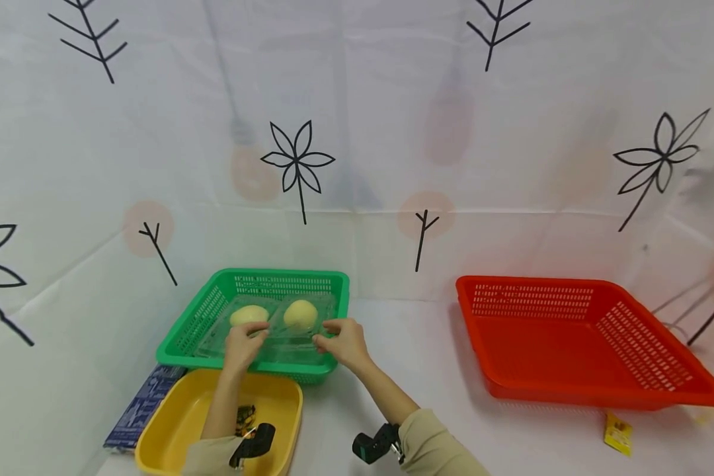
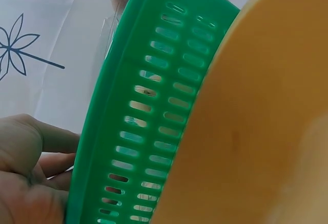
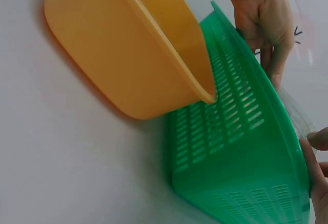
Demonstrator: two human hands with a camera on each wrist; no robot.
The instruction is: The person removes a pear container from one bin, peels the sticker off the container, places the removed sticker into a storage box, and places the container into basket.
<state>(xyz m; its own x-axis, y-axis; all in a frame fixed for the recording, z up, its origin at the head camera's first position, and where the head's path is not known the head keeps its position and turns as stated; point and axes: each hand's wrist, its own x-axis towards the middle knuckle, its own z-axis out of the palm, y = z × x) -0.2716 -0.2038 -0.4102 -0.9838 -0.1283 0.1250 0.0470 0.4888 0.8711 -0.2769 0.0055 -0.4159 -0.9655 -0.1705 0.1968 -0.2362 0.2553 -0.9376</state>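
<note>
A clear plastic box (image 1: 285,354) with an open see-through lid lies in the green basket (image 1: 193,330), at the back left in the head view. Two smooth, pale yellow round pieces (image 1: 300,315) sit in it; their kind is unclear. My left hand (image 1: 242,344) pinches the box's near edge at the left, thumb and forefinger close together. At the right, my right hand (image 1: 348,344) pinches the edge between thumb and fingers; the right wrist view shows this hand (image 3: 320,183) by the clear plastic. In the left wrist view, the basket rim partly hides the left fingers (image 2: 59,141).
A yellow basin (image 1: 155,430) with small dark and orange packets (image 1: 246,420) stands before the green basket, under my left forearm. Beside it lies a blue patterned packet (image 1: 145,406). A red basket (image 1: 541,340) stands at the right, with a small yellow sachet (image 1: 618,434) in front.
</note>
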